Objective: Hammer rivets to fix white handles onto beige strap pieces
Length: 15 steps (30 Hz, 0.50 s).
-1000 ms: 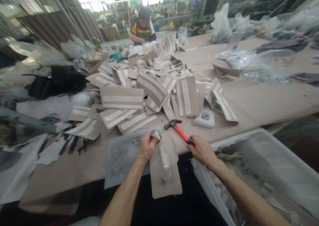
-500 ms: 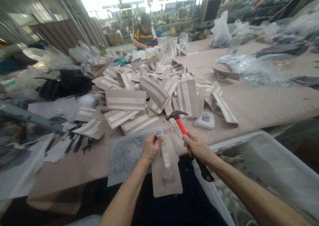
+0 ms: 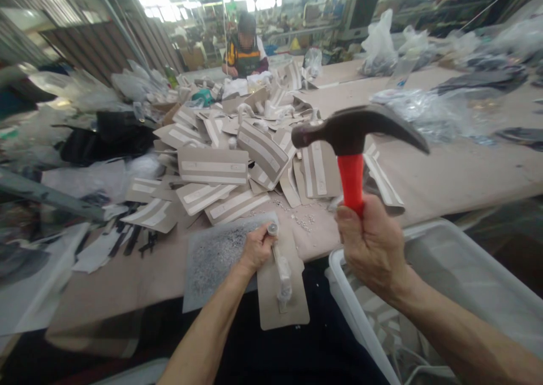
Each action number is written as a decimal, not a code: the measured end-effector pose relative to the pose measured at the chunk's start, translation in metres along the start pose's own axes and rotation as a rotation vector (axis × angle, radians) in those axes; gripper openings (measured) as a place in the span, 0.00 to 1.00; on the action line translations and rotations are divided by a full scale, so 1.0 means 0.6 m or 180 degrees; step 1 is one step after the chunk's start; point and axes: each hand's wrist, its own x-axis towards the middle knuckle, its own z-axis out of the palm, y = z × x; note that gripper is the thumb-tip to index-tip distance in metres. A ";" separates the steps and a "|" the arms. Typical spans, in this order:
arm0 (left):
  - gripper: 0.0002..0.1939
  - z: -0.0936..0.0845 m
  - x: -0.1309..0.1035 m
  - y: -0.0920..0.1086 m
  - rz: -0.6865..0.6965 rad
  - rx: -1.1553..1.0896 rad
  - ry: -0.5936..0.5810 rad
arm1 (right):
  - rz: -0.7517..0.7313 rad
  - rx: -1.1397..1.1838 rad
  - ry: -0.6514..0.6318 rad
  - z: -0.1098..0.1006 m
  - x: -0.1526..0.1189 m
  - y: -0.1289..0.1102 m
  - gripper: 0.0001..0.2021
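The right hand (image 3: 373, 249) has its grip closed tight round the red handle of a hammer (image 3: 354, 142), held upright in the air above the near edge of the bench (image 3: 445, 176); the fist hides the lower handle, and the dark head points left with its claw to the right. The left hand (image 3: 254, 249) rests at the near edge, fingers curled round the top of a small pale cylinder (image 3: 272, 229) that stands on a flat grey-brown card piece (image 3: 282, 294). That piece overhangs the near edge towards the person. A pale strap-like part (image 3: 283, 277) lies along it, wrapped in what may be clear film; blur makes this hard to tell. Just left of the hand lies a grey speckled mat (image 3: 212, 260). Behind, a heap of similar card pieces (image 3: 237, 153) with pale strips covers the middle of the bench. Small metal bits (image 3: 303, 222) are scattered between heap and hand. A white plastic tub (image 3: 445, 260) stands off the near right edge, its contents partly hidden by the right forearm. At the far edge another person (image 3: 245, 51) bends over work, hands hidden behind the heap.
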 end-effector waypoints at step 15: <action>0.08 0.004 -0.002 -0.006 -0.0070 -0.0265 0.0032 | 0.0752 -0.1151 -0.2444 0.122 -0.052 0.121 0.14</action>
